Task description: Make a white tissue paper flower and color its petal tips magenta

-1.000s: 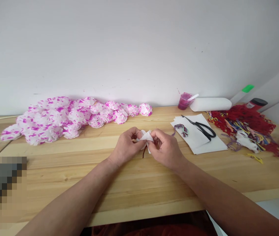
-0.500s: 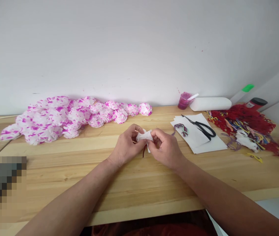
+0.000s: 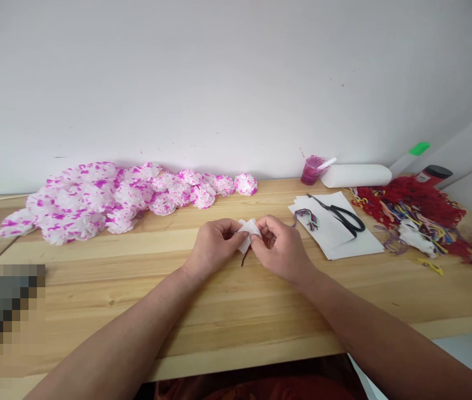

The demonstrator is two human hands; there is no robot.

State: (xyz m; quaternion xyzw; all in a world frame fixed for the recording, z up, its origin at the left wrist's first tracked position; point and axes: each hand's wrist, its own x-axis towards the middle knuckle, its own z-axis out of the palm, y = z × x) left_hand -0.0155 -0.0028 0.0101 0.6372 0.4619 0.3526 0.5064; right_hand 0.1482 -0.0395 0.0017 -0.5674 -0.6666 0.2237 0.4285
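- The wooden tabletop (image 3: pixel 236 328) runs across my whole view, with everything else on it.
- A long heap of white ruffled puffs (image 3: pixel 73 203), splashed with magenta, lies along the wall to my left and ends in a single puff (image 3: pixel 246 184) at its right.
- At far right I see a tangle of red yarn (image 3: pixel 427 203) with coloured strands mixed in.
- Nearer the middle, white sheets (image 3: pixel 331 244) overlap in a loose stack.
- My left hand (image 3: pixel 213 247) and right hand (image 3: pixel 284 247) meet at centre, palms inward. The fingers of each are closed, thumb on top, clamped on opposite sides of one small piece.
- A white cylinder (image 3: pixel 356 175) lies behind the sheets, just beside the cup.
- Black-handled scissors (image 3: pixel 331 209) rest on the sheets, within neither hand's grasp.
- The magenta-stained cup (image 3: pixel 311 173) stands by the wall, a white stick (image 3: pixel 327 164) leaning in it.
- The folded white piece (image 3: pixel 249 227) shows between my thumbs, its top corner exposed; I judge both sides secured.
- A thin dark red strand (image 3: pixel 245 257) hangs below it; its upper end is hidden from me.
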